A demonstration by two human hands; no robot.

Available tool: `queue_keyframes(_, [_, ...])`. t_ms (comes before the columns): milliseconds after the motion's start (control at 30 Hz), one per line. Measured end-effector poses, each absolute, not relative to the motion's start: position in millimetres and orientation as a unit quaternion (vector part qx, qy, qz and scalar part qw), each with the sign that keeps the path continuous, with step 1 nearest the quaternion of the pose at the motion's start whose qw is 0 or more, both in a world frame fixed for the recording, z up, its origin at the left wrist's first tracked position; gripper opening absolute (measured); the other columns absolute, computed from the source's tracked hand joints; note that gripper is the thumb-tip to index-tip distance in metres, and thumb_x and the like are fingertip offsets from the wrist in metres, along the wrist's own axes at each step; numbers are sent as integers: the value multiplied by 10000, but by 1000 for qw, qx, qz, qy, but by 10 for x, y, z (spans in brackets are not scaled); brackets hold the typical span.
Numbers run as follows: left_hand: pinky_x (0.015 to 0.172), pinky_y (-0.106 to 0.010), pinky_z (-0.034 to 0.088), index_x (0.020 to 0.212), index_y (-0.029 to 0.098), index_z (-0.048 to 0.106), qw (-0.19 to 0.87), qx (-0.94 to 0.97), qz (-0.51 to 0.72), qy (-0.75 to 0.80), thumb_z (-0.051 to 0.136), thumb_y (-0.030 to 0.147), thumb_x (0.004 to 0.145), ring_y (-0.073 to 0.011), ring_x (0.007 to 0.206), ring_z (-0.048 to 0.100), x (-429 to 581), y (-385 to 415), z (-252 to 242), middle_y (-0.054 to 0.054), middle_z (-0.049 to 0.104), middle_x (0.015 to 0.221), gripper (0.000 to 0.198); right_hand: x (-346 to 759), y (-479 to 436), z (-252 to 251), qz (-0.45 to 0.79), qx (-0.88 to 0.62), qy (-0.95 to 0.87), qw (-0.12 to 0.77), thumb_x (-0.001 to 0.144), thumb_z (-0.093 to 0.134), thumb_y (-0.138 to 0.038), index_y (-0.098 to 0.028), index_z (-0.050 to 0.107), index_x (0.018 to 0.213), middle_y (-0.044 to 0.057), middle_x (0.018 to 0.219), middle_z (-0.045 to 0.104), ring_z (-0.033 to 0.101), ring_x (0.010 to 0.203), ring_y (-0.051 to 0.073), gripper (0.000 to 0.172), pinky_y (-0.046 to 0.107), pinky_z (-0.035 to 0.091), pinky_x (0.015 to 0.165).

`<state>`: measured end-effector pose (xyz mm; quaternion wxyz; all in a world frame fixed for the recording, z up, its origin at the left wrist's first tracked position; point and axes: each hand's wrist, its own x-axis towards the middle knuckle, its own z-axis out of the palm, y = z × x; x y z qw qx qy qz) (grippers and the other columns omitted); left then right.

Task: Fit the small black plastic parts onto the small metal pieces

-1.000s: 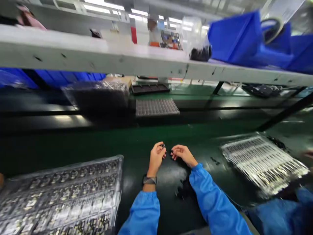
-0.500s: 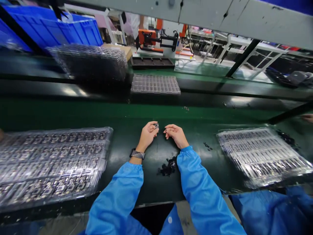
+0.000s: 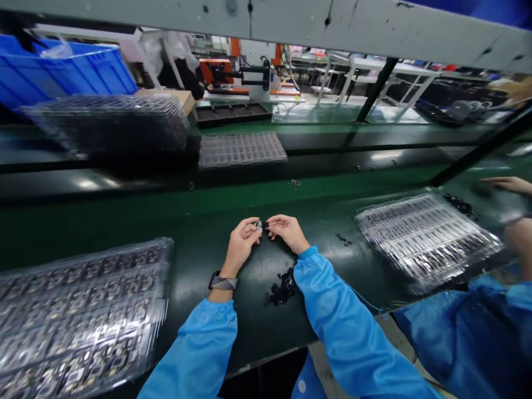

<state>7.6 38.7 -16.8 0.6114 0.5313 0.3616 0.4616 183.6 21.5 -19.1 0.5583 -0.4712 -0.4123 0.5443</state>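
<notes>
My left hand (image 3: pixel 241 244) is closed in a pinch on a small circuit board (image 3: pixel 258 225), held just above the dark green work surface. My right hand (image 3: pixel 288 231) faces it, thumb and fingers pinched on a small black part (image 3: pixel 266 226) close to the board's right edge. The part's exact kind is too small to make out. Below the hands, beside my right sleeve, lies a loose pile of black parts (image 3: pixel 283 287). To the left is a clear plastic tray (image 3: pixel 164 277) filled with rows of circuit boards.
Another stacked clear tray (image 3: pixel 428 238) with parts lies right. Small black pieces (image 3: pixel 343 239) sit between it and my right arm. A compartment tray (image 3: pixel 243 149) and stacked trays (image 3: pixel 112 124) stand behind. A co-worker's hand (image 3: pixel 513 184) shows at the far right.
My view has turned right, so the scene sits further left. My right hand has come nearer the circuit board in my left hand. A co-worker's hands show more fully on the right.
</notes>
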Motion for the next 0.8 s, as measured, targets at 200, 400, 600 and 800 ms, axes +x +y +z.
queue_keyframes(200, [613, -253, 484, 1162, 153, 639, 612, 531, 457, 368, 778, 298, 785, -116, 601, 584, 87, 403, -164, 16, 622, 737, 427, 1880, 219, -211, 519, -492, -438, 544, 715, 828, -320, -151, 714, 835, -9, 626, 664, 595, 531, 110, 236, 224, 485, 503])
queue_keyframes(400, [586, -259, 511, 1076, 179, 709, 611, 521, 436, 407, 880, 376, 621, -156, 637, 617, 107, 356, -51, -29, 692, 802, 525, 1838, 172, -150, 519, -502, -415, 553, 653, 864, -354, -170, 710, 928, -13, 733, 696, 623, 595, 112, 365, 227, 511, 547])
queue_keyframes(600, [587, -250, 531, 1068, 212, 727, 570, 522, 451, 446, 913, 449, 527, -155, 645, 608, 199, 541, -171, 14, 676, 767, 618, 1943, 401, -276, 538, -489, -403, 557, 613, 894, -423, -144, 716, 819, -9, 660, 677, 602, 561, 109, 390, 235, 489, 540])
queue_keyframes(800, [570, -227, 521, 1040, 272, 744, 561, 530, 467, 431, 932, 469, 537, -145, 641, 604, 178, 558, -229, 29, 678, 752, 572, 1891, 355, -206, 552, -446, -394, 585, 551, 913, -438, -145, 701, 802, 31, 746, 723, 660, 576, 142, 440, 248, 509, 511])
